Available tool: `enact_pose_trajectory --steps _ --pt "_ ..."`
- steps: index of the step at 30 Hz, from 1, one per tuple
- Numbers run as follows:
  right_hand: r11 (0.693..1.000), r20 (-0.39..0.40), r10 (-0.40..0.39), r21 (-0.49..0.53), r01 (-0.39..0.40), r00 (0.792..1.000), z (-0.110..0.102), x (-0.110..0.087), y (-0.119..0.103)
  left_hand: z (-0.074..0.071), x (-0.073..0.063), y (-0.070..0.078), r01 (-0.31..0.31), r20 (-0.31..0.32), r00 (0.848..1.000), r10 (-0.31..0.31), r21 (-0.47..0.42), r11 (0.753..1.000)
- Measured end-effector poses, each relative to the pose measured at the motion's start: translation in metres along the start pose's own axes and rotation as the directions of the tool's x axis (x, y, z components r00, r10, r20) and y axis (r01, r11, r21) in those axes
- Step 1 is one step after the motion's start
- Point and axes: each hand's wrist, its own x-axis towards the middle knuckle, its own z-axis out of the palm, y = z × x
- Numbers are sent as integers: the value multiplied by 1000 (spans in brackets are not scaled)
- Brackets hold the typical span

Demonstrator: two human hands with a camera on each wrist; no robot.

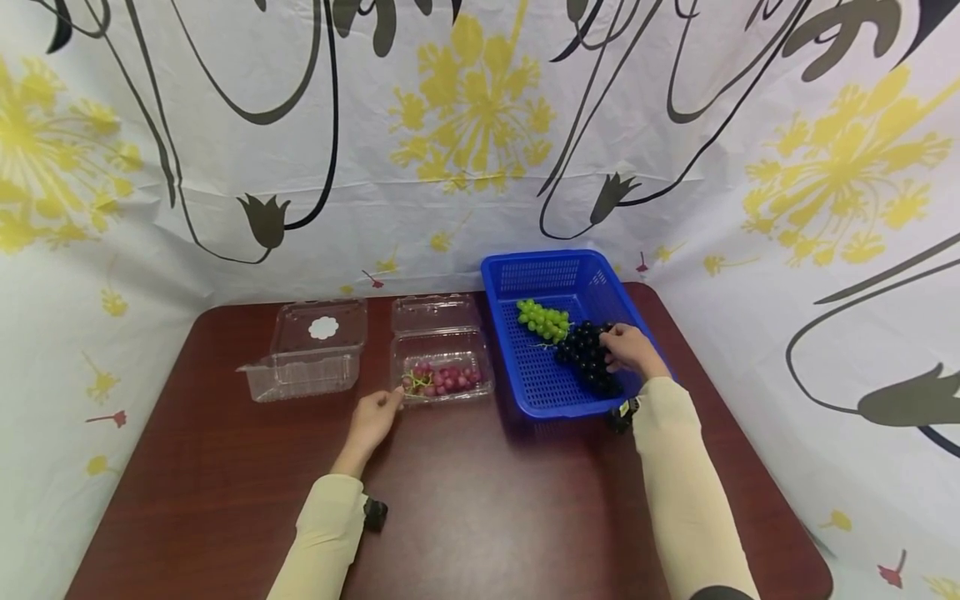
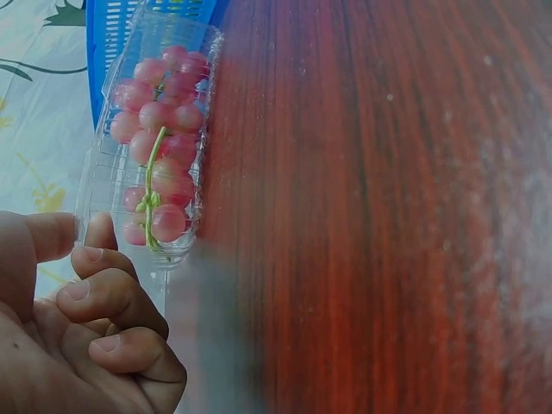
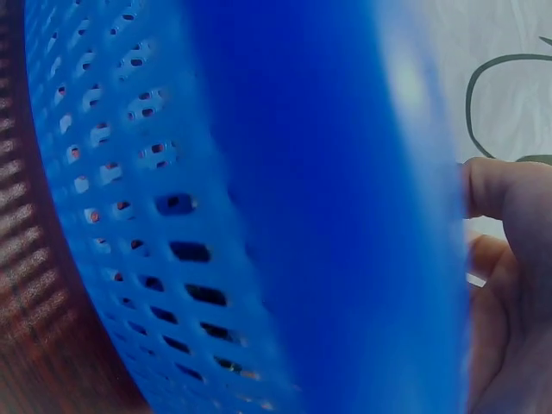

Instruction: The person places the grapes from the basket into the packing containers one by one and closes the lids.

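My left hand (image 1: 372, 417) is at the near left corner of an open clear plastic clamshell box (image 1: 442, 343). In the left wrist view, thumb and index finger pinch the box's edge while the other fingers curl beside it. Red grapes (image 1: 442, 380) with a green stem lie inside that box. On the right, my right hand (image 1: 632, 348) reaches into a blue plastic basket (image 1: 542, 392) and grips black grapes (image 1: 587, 354) at their right side. Green grapes (image 1: 543, 321) lie behind them in the basket. The basket's wall hides the right fingertips in the right wrist view.
A second clear clamshell box (image 1: 303, 375) stands at the left, its lid raised with a white label (image 1: 323, 327) on it. All this sits on a dark red wooden table (image 1: 465, 500). A patterned white cloth (image 1: 420, 225) hangs around the back and sides.
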Motion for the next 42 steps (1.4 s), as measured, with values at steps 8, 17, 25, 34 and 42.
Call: enact_pose_trajectory --steps 8,17,25,34,42 --pt "999 -82 -53 -8 52 995 1 -1 -3 1 1 -1 8 5 1000 -8 0 1000" --pt "992 -158 -119 -60 111 980 -1 -5 -19 1 3 0 5 -2 1000 -5 -14 1000" --pt "973 -221 -226 -108 206 949 1 -12 -49 1 3 -2 0 -2 1000 0 -11 1000" --pt "939 -256 -343 -58 339 904 15 -29 -99 1 3 -1 12 -5 1000 -12 -34 999" --pt "896 -240 -440 -52 441 865 40 -46 -140 1 2 -2 20 -6 1000 -21 -42 999"
